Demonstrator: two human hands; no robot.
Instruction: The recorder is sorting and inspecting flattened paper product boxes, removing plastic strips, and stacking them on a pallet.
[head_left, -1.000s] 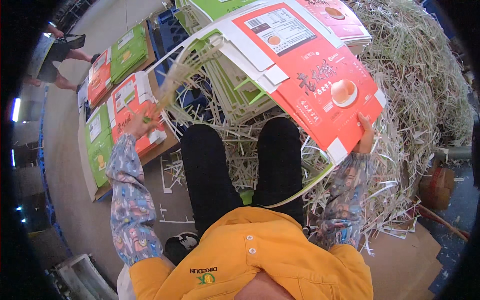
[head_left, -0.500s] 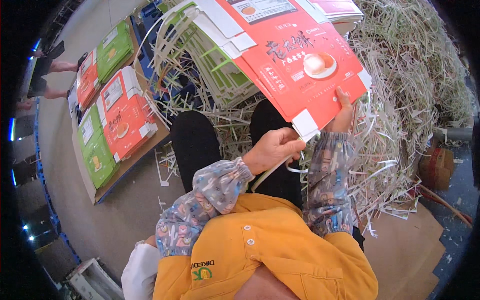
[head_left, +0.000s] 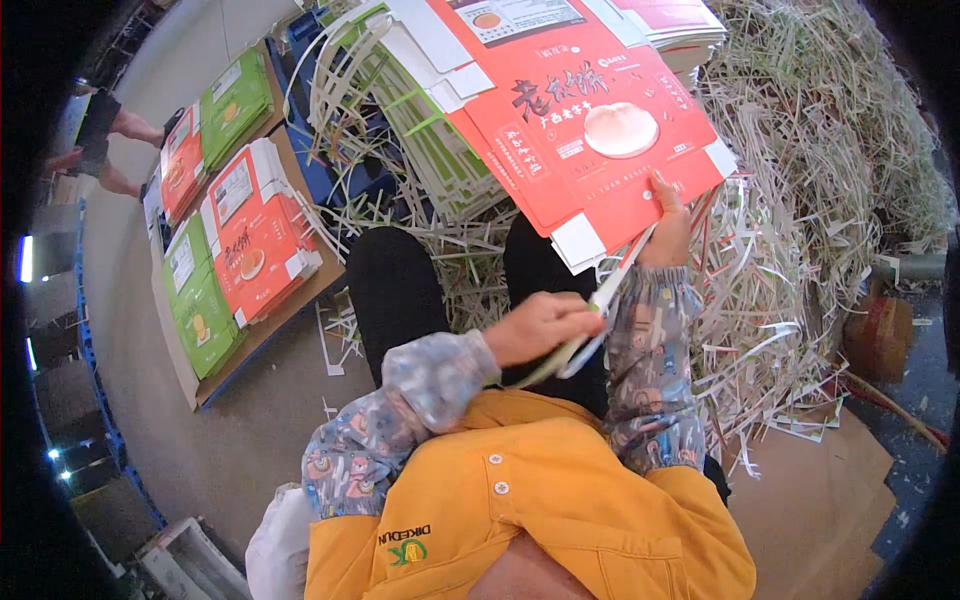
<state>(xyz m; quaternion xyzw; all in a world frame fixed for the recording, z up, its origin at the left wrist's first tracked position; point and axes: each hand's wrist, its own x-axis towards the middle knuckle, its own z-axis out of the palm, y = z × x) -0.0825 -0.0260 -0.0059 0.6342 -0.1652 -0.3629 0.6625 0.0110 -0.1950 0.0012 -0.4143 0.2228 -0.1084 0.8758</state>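
A flat red and white carton blank (head_left: 600, 170) printed with a round pastry lies tilted above my knees. My right hand (head_left: 668, 228) grips its lower right edge, thumb on the printed face and the other fingers hidden beneath. My left hand (head_left: 545, 326), blurred by motion, is closed on white and green paper strips (head_left: 603, 291) just below the carton's near corner flap. One strip stretches up from my fingers toward the carton's edge. Under the carton, a stack of green-edged cut card sheets (head_left: 440, 165) shows at the left.
Flat red cartons (head_left: 255, 240) and green cartons (head_left: 200, 300) lie stacked on a cardboard-covered pallet at the left. Heaped paper trimmings (head_left: 820, 150) fill the right side and surround my feet. More printed sheets (head_left: 672, 18) are piled behind the carton. Another person's legs (head_left: 125, 150) show at far left.
My left hand has drawn down from the carton's corner, pulling the strips taut. The carton and my right hand have shifted slightly left.
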